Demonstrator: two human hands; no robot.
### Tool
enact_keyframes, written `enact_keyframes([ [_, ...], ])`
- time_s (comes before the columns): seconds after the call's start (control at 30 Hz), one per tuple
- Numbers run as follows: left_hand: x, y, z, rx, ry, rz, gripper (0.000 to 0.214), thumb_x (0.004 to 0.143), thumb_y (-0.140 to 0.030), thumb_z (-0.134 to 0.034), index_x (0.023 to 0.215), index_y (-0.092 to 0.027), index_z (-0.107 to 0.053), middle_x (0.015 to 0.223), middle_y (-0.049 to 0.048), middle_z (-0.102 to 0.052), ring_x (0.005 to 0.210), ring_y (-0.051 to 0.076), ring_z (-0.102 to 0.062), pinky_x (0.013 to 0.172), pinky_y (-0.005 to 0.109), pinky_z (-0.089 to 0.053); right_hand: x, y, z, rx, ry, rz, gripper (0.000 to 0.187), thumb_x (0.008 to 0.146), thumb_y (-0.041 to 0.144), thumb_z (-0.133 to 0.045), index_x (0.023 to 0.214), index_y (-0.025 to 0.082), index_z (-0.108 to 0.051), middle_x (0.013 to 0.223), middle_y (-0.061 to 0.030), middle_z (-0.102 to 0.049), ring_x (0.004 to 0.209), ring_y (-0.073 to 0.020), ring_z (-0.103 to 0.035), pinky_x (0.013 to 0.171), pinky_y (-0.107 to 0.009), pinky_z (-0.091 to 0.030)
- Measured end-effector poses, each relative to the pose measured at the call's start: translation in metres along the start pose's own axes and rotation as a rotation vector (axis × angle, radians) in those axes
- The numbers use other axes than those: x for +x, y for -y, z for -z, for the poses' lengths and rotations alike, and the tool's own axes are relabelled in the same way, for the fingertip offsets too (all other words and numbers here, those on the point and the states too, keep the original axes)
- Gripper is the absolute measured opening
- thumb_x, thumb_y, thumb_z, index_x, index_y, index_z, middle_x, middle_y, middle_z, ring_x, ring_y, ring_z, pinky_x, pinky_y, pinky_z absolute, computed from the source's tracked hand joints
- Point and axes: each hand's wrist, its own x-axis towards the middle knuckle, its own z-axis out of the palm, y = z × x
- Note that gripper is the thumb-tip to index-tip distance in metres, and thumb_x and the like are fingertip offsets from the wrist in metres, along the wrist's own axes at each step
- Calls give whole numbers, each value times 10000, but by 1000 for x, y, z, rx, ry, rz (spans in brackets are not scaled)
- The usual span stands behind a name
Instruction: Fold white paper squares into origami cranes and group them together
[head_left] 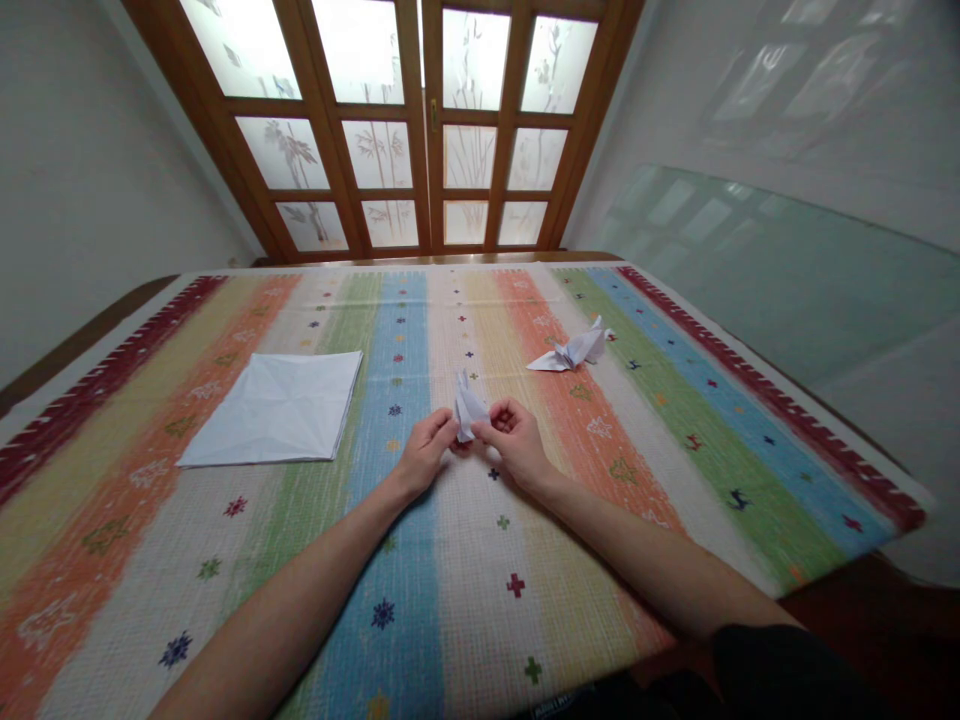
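A small folded piece of white paper (469, 408), pointed at the top, is held between my two hands over the middle of the table. My left hand (430, 445) pinches its left lower side with thumb and fingers. On the other side, my right hand (516, 440) grips the lower right edge, fingers curled. A folded white paper crane (574, 348) rests on the cloth, farther off to the right. To the left lies a stack of square white paper sheets (277, 410) with crease lines on the top one.
A striped, patterned tablecloth (420, 640) covers the table. Beyond the far edge stand wooden doors with frosted panes (469, 150). A white wall (67, 150) rises on the left, and a wall with a glossy pale green panel (780, 260) on the right.
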Motion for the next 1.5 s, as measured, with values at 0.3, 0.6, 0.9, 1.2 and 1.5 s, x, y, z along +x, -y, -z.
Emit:
enact_keyframes([
  [0.3,0,3,-2,57,-106,34,303,737,-458,-685,733,-171,-589,623,-17,-605,572,126,-561,556,239,-436,-1,0,-3,123,73,-130,425,567,402,-812,854,207,-568,624,51,-640,516,-114,-601,546,-255,-501],
  [0.6,4,-2,-1,-70,-94,101,359,689,-483,-710,669,-181,-518,590,-42,-559,520,102,-543,530,231,-444,-1,3,0,70,121,-151,344,582,421,-810,744,190,-611,563,33,-642,474,-118,-589,485,-246,-484],
  [0.9,-2,8,-7,107,-314,-83,350,756,-379,-680,985,-202,-485,931,11,-609,604,86,-563,580,236,-448,-2,7,0,-107,-36,5,335,654,472,-764,659,205,-563,516,29,-575,444,-122,-525,433,-245,-413],
  [1.2,-4,-4,-10,42,-141,-47,351,662,-348,-756,835,-194,-492,755,-15,-616,674,142,-618,650,267,-472,-7,-6,1,-135,191,146,317,674,406,-793,832,212,-598,862,-12,-640,737,-150,-631,706,-311,-536],
  [1.5,1,2,-6,-44,-131,13,295,693,-399,-722,826,-162,-605,723,6,-649,638,129,-603,621,248,-465,2,-3,4,-7,186,87,281,661,395,-789,784,211,-617,886,-19,-669,782,-163,-643,759,-336,-537],
])
